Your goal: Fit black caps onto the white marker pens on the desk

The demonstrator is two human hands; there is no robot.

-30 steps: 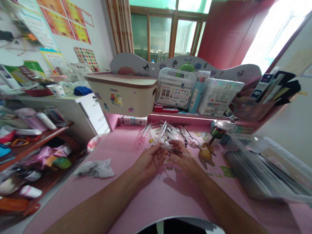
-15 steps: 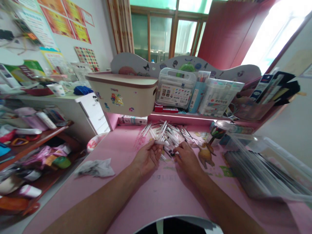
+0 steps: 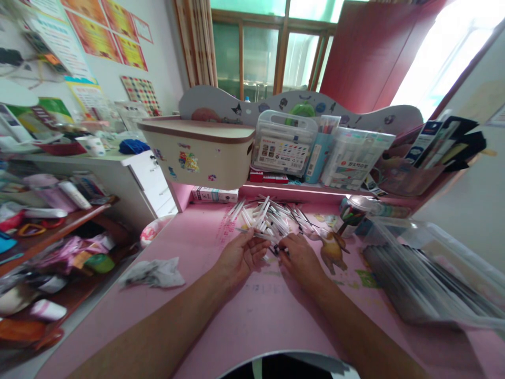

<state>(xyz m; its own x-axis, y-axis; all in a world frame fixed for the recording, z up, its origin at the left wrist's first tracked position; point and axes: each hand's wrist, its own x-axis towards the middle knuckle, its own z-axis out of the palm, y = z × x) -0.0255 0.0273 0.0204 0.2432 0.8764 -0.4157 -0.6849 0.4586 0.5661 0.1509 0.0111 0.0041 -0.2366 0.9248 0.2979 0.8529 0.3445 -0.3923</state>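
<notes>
Tube [image 3: 262, 236], white, pinched between thumb and fingers of the left hand [image 3: 239, 259], just in front of the pile of tubes [image 3: 263, 211] on the pink surface [image 3: 252, 321]. Right hand [image 3: 303, 260], apart from the left, has fingertips at small black pieces [image 3: 276, 248]; whether it grips one, cannot tell.

The desk [image 3: 256, 316] spans the lower middle of the frame. At centre, a heap of tubes [image 3: 272, 213] lies on it, just beyond the left hand [image 3: 242, 258] and the right hand [image 3: 300, 260]. A tissue [image 3: 153, 272] lies at lower left, a tub [image 3: 457, 242] at lower right, a jar [image 3: 352, 215] beside the tub's far left end. Above the heap, a shelf [image 3: 300, 195] carries, left to right, a storage bin [image 3: 197, 158], a carry case [image 3: 284, 147], a pencil box [image 3: 316, 155] and a marker pack [image 3: 355, 163]. The window [image 3: 260, 58] stands behind, top centre.
</notes>
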